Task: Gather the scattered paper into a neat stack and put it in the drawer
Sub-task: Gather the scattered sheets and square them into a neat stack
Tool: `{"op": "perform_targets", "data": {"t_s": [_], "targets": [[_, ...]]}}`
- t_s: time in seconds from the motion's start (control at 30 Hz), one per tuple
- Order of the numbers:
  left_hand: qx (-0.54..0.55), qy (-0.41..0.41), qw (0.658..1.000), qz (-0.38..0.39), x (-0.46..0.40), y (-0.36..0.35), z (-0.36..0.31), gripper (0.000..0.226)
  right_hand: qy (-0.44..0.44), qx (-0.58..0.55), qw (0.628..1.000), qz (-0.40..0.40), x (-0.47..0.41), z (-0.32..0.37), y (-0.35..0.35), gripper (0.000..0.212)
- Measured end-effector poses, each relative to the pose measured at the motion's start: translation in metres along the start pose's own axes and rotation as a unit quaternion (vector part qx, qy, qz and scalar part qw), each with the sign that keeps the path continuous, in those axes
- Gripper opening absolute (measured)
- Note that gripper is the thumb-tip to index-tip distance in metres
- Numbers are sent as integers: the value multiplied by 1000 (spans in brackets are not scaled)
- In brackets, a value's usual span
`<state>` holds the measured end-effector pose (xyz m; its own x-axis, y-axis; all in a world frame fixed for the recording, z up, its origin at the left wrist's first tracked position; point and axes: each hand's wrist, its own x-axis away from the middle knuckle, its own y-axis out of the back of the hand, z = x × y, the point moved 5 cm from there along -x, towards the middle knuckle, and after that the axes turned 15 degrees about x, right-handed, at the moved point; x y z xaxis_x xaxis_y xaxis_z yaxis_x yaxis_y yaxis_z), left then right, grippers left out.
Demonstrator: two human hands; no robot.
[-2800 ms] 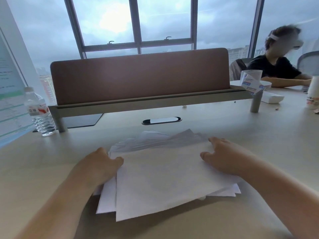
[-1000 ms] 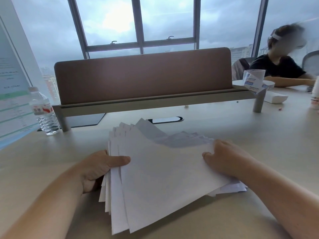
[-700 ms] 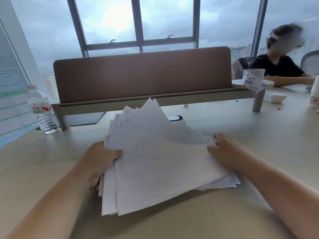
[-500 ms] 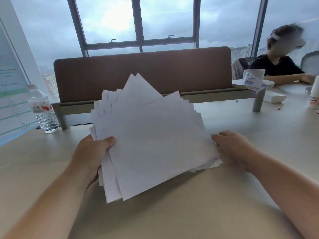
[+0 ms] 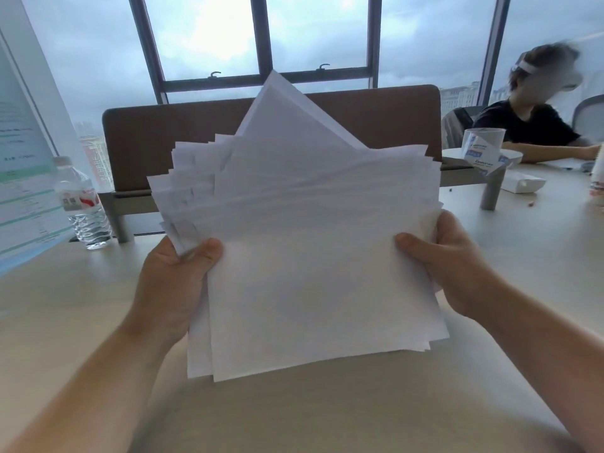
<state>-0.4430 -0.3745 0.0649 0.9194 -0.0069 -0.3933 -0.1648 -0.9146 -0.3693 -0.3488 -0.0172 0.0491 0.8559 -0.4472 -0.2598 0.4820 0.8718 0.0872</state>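
Paper sheets (image 5: 304, 256) held upright above desk (image 5: 327, 413), betw. both hands: left hand (image 5: 176, 282) grips left edge, right hand (image 5: 454, 266) grips right edge. Top corners fan unevenly; bottom edge faces desk, prob. ready for tapping square.

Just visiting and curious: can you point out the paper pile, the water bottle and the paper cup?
paper pile (image 5: 313, 282), head view, middle of the front sheet.
water bottle (image 5: 83, 204), head view, on its label.
paper cup (image 5: 483, 146), head view, on its printed side.

Matt white paper sheets (image 5: 313, 256); smooth matt desk (image 5: 327, 413); clear plastic bottle (image 5: 81, 204).
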Motion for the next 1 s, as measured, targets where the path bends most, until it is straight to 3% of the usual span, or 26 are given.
{"op": "perform_targets", "data": {"t_s": [0.27,0.4,0.5,0.63,0.7,0.87,1.0], "targets": [[16,-44,999,20,3,-10,-7,48,50,-9,999,-7,2,8,5,45],[14,-62,998,15,3,-6,-10,31,108,85,985,-106,10,30,11,44],[15,-97,995,24,5,-11,-19,38,158,121,964,-176,21,53,16,40],[17,-122,992,15,8,-18,-25,30,211,172,930,-247,38,73,16,35],[11,-115,993,19,9,-19,-22,35,219,180,926,-248,41,73,12,37],[5,-78,997,-12,7,-12,-10,13,195,199,941,-195,35,51,0,40],[15,-41,999,-30,5,-6,-3,10,162,169,957,-170,29,35,3,31]]}}
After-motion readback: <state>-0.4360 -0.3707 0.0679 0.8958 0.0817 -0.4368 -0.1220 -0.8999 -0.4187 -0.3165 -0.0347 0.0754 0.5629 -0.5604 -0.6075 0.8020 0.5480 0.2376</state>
